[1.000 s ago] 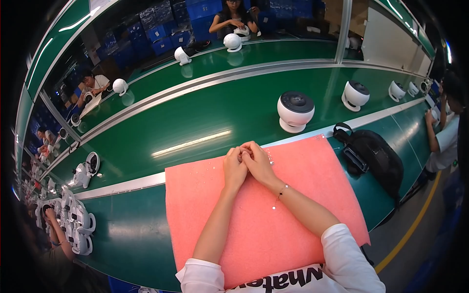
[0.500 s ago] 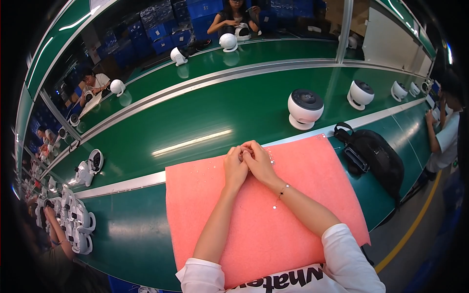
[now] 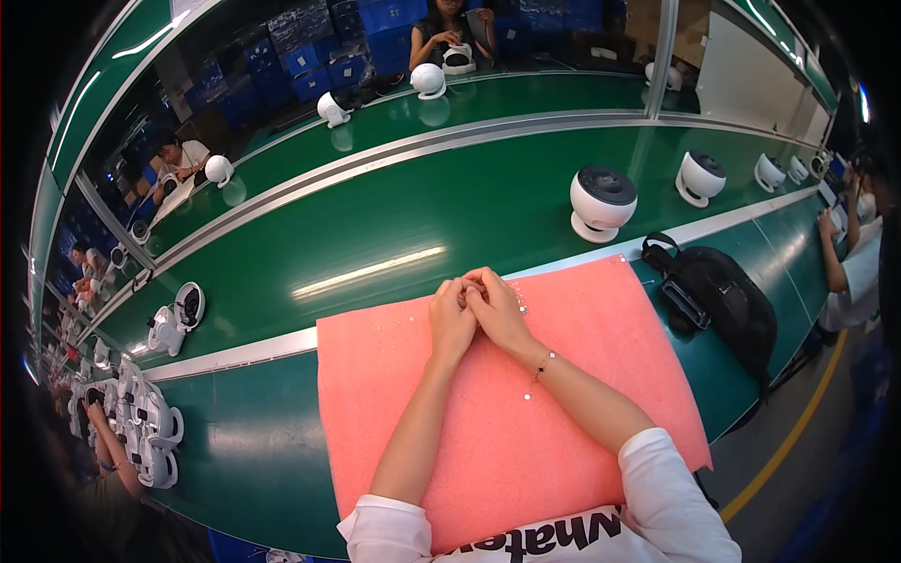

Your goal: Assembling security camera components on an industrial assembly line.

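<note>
My left hand (image 3: 451, 317) and my right hand (image 3: 496, 308) rest together near the far edge of a pink foam mat (image 3: 563, 403). Both are closed, their curled fingers meeting between them, and I see no object in either. Part of the fingers is hidden where the hands touch. A thin bracelet (image 3: 540, 373) hangs on my right wrist. Small shiny bits (image 3: 523, 298) lie on the mat just right of my right hand, with a few more specks left of my left hand.
Beyond the mat runs a green conveyor (image 3: 394, 225) carrying round white devices, the nearest (image 3: 603, 204) at the right. A black bag (image 3: 723, 296) lies right of the mat. White housings (image 3: 150, 427) crowd the left, near a co-worker's arm (image 3: 113, 441). A second belt (image 3: 526, 94) passes behind.
White devices on the near conveyor have shifted right, and those on the far belt have shifted left. The person opposite has moved their hands. Mine stay still.
</note>
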Motion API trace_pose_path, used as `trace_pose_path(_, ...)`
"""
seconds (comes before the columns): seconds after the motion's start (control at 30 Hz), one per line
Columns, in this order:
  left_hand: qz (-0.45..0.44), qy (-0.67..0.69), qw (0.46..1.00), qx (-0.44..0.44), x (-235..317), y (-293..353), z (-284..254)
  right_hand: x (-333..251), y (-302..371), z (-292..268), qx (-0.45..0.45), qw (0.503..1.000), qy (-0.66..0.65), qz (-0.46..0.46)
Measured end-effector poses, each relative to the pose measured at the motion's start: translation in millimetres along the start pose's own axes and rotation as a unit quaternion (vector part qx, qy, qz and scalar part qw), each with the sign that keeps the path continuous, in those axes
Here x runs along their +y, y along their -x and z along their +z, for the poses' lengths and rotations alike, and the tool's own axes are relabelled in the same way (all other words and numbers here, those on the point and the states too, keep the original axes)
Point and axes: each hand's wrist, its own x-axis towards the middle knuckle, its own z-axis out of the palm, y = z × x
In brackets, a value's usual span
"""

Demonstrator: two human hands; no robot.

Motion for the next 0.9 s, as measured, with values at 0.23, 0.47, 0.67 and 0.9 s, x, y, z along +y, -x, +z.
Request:
trace_pose_path(0.23,0.001,-0.001,1.000,0.003,-0.2,0.4,-2.6,-1.5,0.1,1.9,-0.004,1.000,0.006,-0.004)
trace_pose_path(0.47,-0.006,0.006,1.000,-0.002,1.0,0.4,-0.1,3.1,-0.8,-0.2,-0.001,1.000,0.002,0.000)
trace_pose_path(0.67,0.000,0.003,1.000,-0.003,-0.6,0.9,-1.2,2.9,-0.3,1.1,0.001,1.000,0.007,-0.005)
trace_pose_path(0.9,0.002,-0.008,1.000,-0.002,-4.0,0.5,-1.4,0.7,0.2,2.1,-0.001,1.000,-0.001,-0.001)
